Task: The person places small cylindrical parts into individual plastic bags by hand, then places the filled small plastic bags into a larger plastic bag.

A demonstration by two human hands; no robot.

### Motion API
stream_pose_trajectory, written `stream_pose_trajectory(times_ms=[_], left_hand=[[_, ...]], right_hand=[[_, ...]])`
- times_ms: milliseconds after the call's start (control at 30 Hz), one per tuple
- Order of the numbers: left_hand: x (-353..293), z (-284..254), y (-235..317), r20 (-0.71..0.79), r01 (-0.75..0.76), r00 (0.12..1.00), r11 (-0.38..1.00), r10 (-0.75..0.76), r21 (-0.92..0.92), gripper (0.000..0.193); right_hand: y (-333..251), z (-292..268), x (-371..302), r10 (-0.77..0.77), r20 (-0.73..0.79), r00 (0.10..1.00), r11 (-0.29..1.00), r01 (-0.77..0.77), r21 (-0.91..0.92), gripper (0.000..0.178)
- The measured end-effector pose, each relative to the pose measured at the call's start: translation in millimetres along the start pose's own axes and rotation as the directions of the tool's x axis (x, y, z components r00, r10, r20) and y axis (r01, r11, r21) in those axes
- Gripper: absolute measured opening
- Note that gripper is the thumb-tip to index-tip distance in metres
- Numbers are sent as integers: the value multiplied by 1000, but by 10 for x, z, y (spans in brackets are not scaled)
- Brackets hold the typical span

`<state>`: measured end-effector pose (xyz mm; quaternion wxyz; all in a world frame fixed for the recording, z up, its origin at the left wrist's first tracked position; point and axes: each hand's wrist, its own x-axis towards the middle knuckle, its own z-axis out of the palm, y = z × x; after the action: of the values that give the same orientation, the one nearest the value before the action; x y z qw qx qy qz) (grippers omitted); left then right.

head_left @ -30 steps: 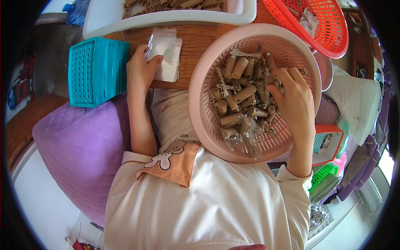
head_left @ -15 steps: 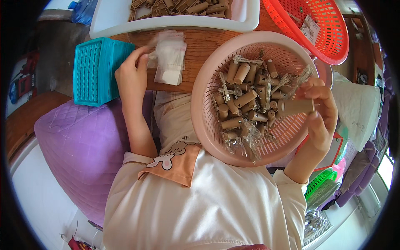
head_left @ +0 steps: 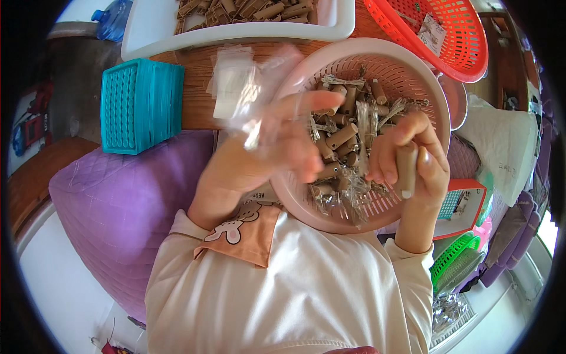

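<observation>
My right hand [head_left: 433,156] is closed round a brown cork-shaped string light [head_left: 407,168], held nearly upright over the right side of a pink colander [head_left: 377,47]. Wire strands trail close to its fingers. My left hand [head_left: 265,147], smeared by motion, is over the colander's left rim, and a blurred clear plastic bag [head_left: 280,65] moves along with it. The bag appears caught in the fingers, though the exact grip is unclear. Inside the colander lie several more cork-shaped string lights [head_left: 342,137] with bundled thin wires. Small clear bags [head_left: 227,76] are stacked on the wooden table beyond my left hand.
A white tub [head_left: 236,39] of brown pieces stands at the back. Stacked teal trays [head_left: 121,106] are at the left, above a purple quilted cover [head_left: 130,206]. A red basket [head_left: 466,71] is at the far right; a green basket [head_left: 451,259] sits lower right.
My left hand has moved right from the bag stack to the colander, with a clear bag. My right hand has come inward and turned its string light from level to nearly upright.
</observation>
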<state>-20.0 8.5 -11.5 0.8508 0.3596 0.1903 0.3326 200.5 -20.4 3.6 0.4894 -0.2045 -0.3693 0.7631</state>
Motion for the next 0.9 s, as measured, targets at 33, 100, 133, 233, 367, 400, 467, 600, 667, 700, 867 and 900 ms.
stream_pose_trajectory(times_ms=[33, 100, 133, 233, 367, 400, 467, 600, 667, 700, 867, 900], left_hand=[[65, 59, -50, 16, -1, 1000, 1000, 2, -11, 51], [126, 151, -49, -8, 75, 997, 997, -75, -14, 48], [142, 174, -74, -7, 74, 997, 997, -75, -14, 48], [163, 197, -116, -87, 44, 995, 997, -50, -66, 45], [168, 148, -122, -129, 73, 989, 997, -68, 34, 39], [164, 139, -119, -106, 98, 990, 995, -95, 23, 35], [160, 123, -111, -85, 122, 989, 992, -120, 13, 31], [164, 116, -72, -44, 137, 990, 990, -135, 27, 26], [156, 128, -60, -29, 129, 991, 990, -127, 49, 26], [149, 141, -64, -44, 122, 992, 991, -120, 50, 24], [123, 141, -70, -29, 6, 1000, 994, -2, 112, 19], [107, 119, -50, 5, 1, 1000, 1000, -1, -30, 16]], right_hand=[[-11, 49, 27, 28, -24, 999, 998, -29, -56, 42], [-44, 123, 42, 61, -45, 997, 997, -63, -52, 44], [-50, 148, 40, 92, -69, 993, 994, -95, -50, 47], [-42, 178, 31, 109, -105, 988, 987, -120, -109, 53], [-58, 106, -9, 180, -23, 983, 984, -179, 19, 55], [-43, 106, -9, 179, -24, 984, 984, -178, 19, 55], [-10, 119, 5, 159, -24, 987, 986, -158, 45, 54], [-17, 153, 7, 169, -59, 984, 983, -164, 77, 55], [-32, 158, 19, 176, -45, 983, 980, -171, 101, 54], [-34, 151, 27, 177, -44, 983, 980, -172, 101, 54], [-36, 120, 66, 171, -30, 985, 985, -171, 1, 48], [-44, 101, 74, 173, -28, 985, 985, -173, 2, 48]])
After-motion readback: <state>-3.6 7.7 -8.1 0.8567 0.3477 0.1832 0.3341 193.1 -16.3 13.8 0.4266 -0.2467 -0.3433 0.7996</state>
